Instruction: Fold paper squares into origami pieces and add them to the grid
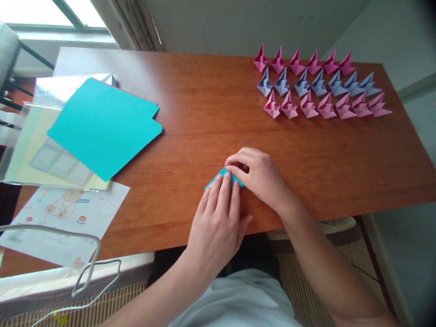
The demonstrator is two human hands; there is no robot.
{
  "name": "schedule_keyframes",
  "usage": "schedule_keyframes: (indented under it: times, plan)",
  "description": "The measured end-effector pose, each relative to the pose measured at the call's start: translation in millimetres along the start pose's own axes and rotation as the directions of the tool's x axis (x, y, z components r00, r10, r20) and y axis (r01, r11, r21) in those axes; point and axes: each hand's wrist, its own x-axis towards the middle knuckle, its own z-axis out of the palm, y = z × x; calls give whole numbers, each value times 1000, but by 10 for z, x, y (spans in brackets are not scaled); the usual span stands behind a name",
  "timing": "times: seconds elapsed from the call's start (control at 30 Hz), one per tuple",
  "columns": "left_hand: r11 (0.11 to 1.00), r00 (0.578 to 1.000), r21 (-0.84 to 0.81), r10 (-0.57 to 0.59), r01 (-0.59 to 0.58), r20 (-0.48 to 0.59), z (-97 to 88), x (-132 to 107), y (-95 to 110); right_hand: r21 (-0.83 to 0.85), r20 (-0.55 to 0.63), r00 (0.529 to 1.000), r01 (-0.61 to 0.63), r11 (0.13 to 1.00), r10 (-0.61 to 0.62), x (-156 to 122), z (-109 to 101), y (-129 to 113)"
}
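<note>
A small turquoise paper [218,177], folded into a triangle, lies on the wooden table close to its front edge. My left hand [218,213] rests on it with the fingers stretched out flat, covering much of its lower part. At the top corner of the triangle, my right hand [257,175] pinches the paper between thumb and index finger. Its other fingers are curled, and the hand hides part of the paper's right side.
Three rows of folded paper figures stand at the back right: dark pink [296,63], lavender [302,83] and light pink [308,105]. Turquoise sheets [105,127] lie at left over a plastic sleeve [20,159], near a bear-printed sheet [68,218] and a white cable [78,306].
</note>
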Motion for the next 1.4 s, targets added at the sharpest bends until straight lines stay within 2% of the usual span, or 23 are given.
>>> schedule_keyframes:
  times: [0.33,0.87,1.4]
  plan:
    - [1000,1000,-7,25,-25,-5,81,-27,-16,33,9,1000,9,999,-9,24,-11,11]
    - [996,998,-52,68,-68,-3,70,-11,-87,34,24,1000,-3,999,3,28,-36,9]
    - [996,996,35,82,-83,26,95,-9,-62,-6,66,998,-25,1000,25,64,-51,-9]
